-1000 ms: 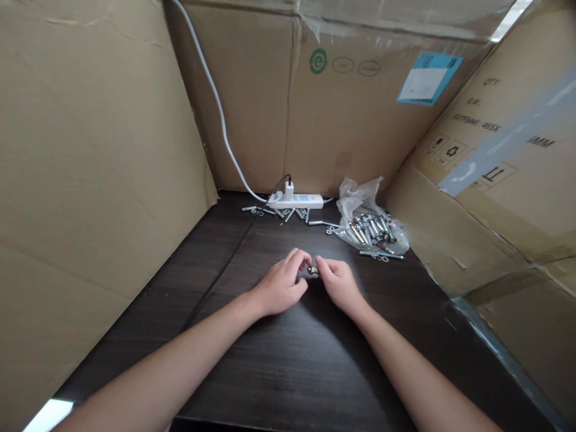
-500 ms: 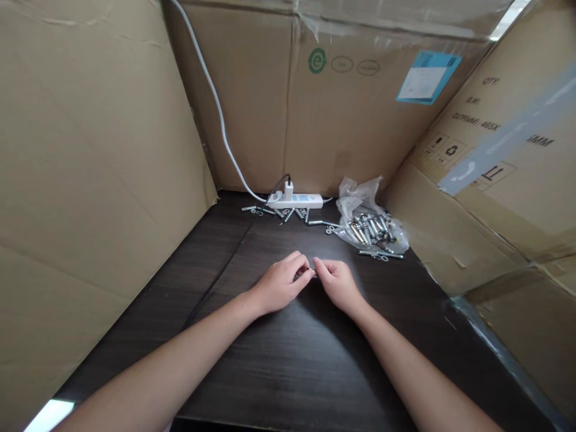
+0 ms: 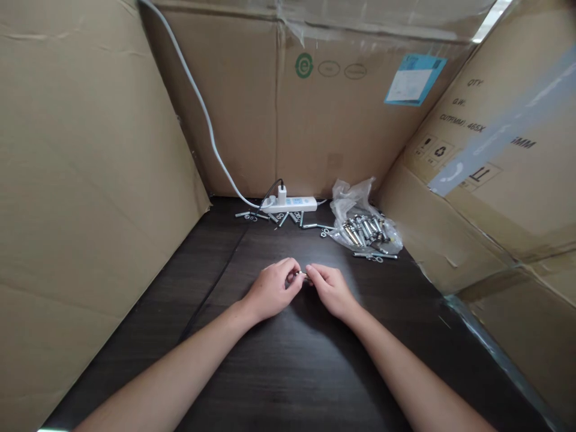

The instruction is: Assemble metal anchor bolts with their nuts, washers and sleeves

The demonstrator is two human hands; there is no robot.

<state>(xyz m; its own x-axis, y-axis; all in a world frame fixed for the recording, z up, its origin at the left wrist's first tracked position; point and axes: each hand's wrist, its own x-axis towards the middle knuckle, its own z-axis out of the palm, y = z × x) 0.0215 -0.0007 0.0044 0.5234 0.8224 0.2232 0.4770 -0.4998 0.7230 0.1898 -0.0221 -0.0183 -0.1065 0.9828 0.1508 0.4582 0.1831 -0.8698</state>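
Over the middle of the dark table, my left hand and my right hand meet at the fingertips around a small metal bolt. Thumb and fingers of the left hand pinch its left end. Its right part sits in the closed fingers of my right hand. Only a short shiny length shows between the hands, and the fingers hide the rest.
A clear plastic bag of metal bolts lies at the back right. Loose bolts, nuts and washers lie before a white power strip. A black cable crosses the table's left side. Cardboard walls enclose the table.
The view has shifted slightly, and the hands appear a little lower and farther left. More of the bolt now shows between the fingertips. Both hands keep hold of it.
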